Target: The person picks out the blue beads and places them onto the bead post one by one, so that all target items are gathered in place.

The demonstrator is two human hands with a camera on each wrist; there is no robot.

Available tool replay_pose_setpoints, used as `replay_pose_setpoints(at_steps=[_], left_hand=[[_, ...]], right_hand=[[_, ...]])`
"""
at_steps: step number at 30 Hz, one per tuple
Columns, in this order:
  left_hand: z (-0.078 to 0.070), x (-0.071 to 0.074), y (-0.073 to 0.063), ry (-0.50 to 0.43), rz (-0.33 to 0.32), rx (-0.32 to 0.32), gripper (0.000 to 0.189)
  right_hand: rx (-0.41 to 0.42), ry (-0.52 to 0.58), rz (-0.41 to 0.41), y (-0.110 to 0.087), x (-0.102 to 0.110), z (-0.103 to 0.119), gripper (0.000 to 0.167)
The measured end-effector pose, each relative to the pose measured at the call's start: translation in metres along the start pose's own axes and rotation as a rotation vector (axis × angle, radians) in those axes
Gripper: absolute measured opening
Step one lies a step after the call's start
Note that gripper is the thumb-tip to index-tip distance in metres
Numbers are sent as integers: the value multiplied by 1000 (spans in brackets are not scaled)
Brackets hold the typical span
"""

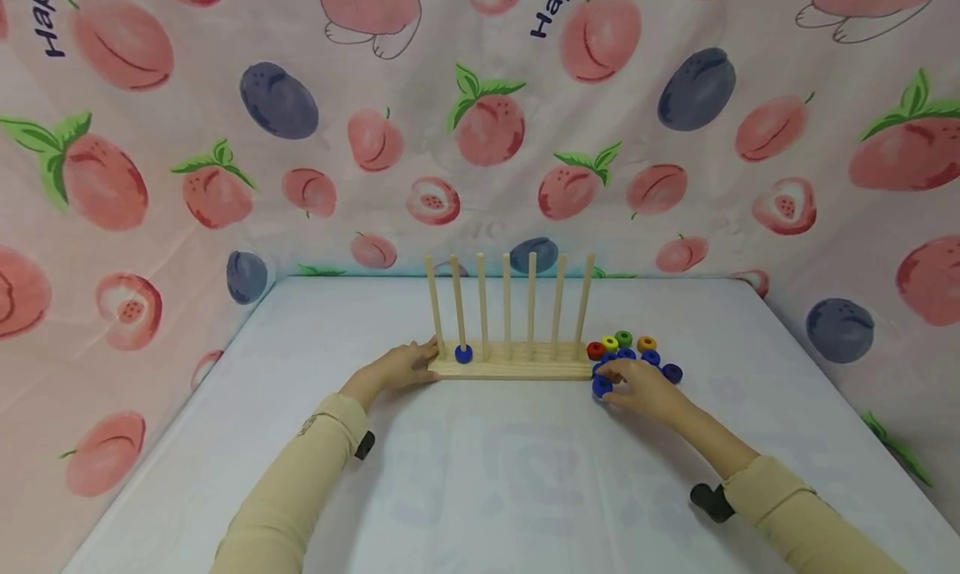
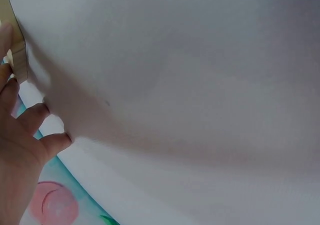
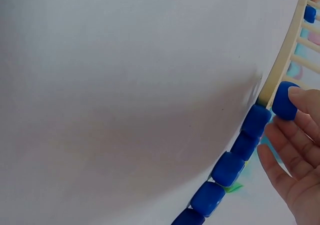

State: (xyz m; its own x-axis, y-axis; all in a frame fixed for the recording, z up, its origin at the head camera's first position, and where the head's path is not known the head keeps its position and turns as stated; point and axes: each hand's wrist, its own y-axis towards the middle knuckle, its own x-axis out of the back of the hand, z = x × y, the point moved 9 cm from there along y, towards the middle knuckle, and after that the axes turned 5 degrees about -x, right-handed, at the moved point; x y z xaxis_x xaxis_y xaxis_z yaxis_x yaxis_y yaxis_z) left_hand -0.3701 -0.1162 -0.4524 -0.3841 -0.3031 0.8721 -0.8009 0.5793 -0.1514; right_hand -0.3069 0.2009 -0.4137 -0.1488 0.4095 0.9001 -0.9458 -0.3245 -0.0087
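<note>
A wooden peg rack (image 1: 517, 369) with several upright pegs stands on the table. One blue bead (image 1: 464, 354) sits low on the second peg from the left. At the rack's left end, my left hand (image 1: 399, 367) holds the base, with its other fingers spread beside the end in the left wrist view. My right hand (image 1: 645, 389), just past the right end, pinches a blue bead (image 3: 285, 101) between thumb and fingers. Beyond that hand lie more blue beads (image 3: 227, 169), a red bead (image 1: 596, 351), a yellow bead (image 1: 610, 344), a green bead (image 1: 623, 339) and an orange bead (image 1: 647, 343).
A white cloth (image 1: 495, 474) covers the table. Behind and at both sides hangs a fruit-printed curtain (image 1: 480, 224). The row of blue beads runs out from the rack's right end in the right wrist view.
</note>
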Motion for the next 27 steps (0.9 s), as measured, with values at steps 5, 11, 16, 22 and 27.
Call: replay_pose_setpoints(at_steps=[5, 11, 16, 22, 27], left_hand=[[-1, 0, -1, -1, -1, -5, 62], [-1, -1, -3, -1, -7, -8, 62], [1, -5, -2, 18, -2, 4, 62], [1, -6, -1, 25, 2, 15, 61], [0, -5, -1, 40, -4, 10, 61]], right_hand=[[40, 2, -33, 0, 2, 5, 32], [47, 1, -29, -1, 2, 9, 29], [48, 4, -10, -2, 2, 13, 28], [47, 22, 0, 0, 3, 20, 29], [78, 47, -37, 3, 5, 26, 27]])
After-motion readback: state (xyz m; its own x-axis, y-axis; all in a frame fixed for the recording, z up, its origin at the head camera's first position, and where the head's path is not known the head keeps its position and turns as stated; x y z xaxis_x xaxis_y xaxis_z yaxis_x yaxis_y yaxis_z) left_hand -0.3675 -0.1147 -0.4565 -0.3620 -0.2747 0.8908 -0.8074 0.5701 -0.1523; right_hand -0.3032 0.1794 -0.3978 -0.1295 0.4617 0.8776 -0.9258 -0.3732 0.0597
